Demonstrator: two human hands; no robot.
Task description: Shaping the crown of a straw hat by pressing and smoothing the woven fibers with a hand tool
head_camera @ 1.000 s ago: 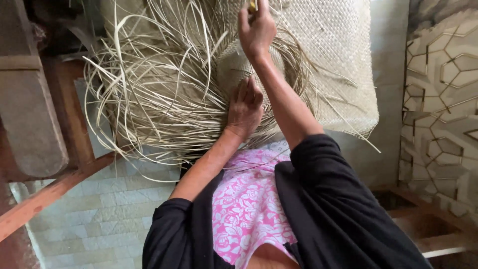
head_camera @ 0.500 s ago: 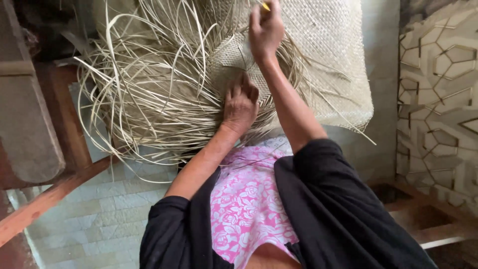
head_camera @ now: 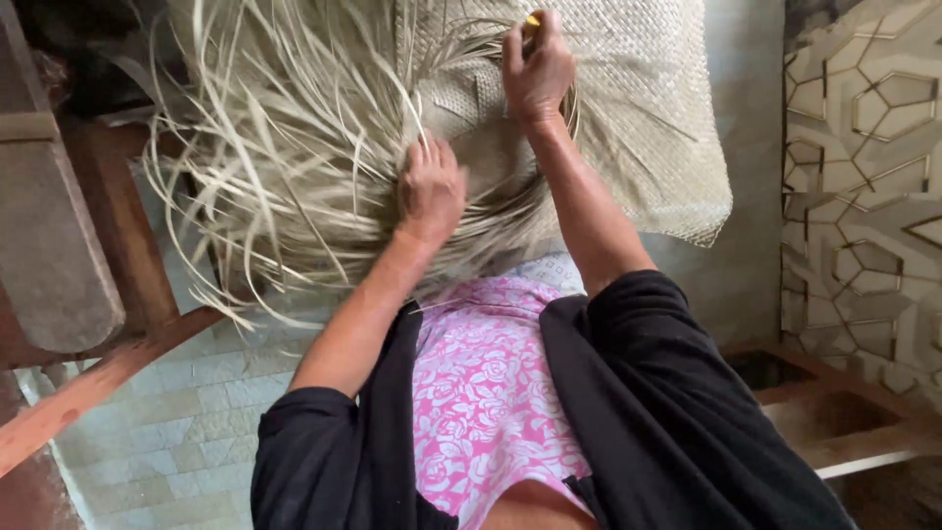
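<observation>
Head-camera view looks straight down on a person bent over a half-woven straw mat (head_camera: 628,108) that lies across the lap and spreads away toward the top of the picture. The left hand (head_camera: 430,191) rests flat, palm down and fingers spread, on the loose unwoven strips (head_camera: 285,147), pressing them against the mat near its worked edge; it grips nothing. The right hand (head_camera: 537,67) is farther up, closed around a small yellow tool (head_camera: 531,20) of which only the tip shows above the knuckles, and it touches the finished woven part of the mat. The strips fan out in a wide tangle to the left and down toward the person's pink flowered garment (head_camera: 486,393), which shows between black sleeves (head_camera: 677,412). A worn wooden bench (head_camera: 88,294) stands at the left over pale green floor tiles (head_camera: 157,442). At the right rises a wall panel with raised hexagon patterns (head_camera: 863,167), and a low wooden ledge (head_camera: 834,412) runs beneath it.
</observation>
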